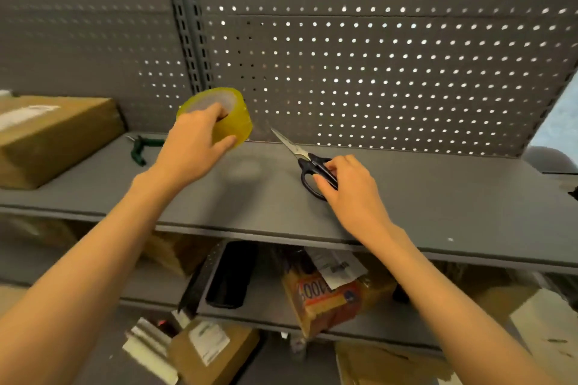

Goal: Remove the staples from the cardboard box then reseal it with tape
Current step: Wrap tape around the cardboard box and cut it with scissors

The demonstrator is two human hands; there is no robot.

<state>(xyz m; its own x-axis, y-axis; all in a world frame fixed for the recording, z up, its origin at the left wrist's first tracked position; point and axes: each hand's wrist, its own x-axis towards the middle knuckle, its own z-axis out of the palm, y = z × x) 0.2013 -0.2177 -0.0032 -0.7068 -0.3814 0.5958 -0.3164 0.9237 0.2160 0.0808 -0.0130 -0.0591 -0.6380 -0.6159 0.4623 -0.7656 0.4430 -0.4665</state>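
My left hand (193, 142) holds a yellowish roll of packing tape (231, 117) lifted above the grey shelf (438, 197), fingers hooked into its core. On the shelf's middle lie black-handled scissors (308, 162) with the blades pointing back left, and my right hand (348, 186) is closed around their handles. A taped cardboard box (53, 134) sits at the shelf's far left. Green-handled pliers (140, 148) lie between the box and my left hand.
A grey pegboard wall (375, 56) backs the shelf. Below, a lower shelf carries a black tray (231, 275), an orange packet (325, 300) and more cardboard boxes. A labelled small box (212, 350) lies near the floor.
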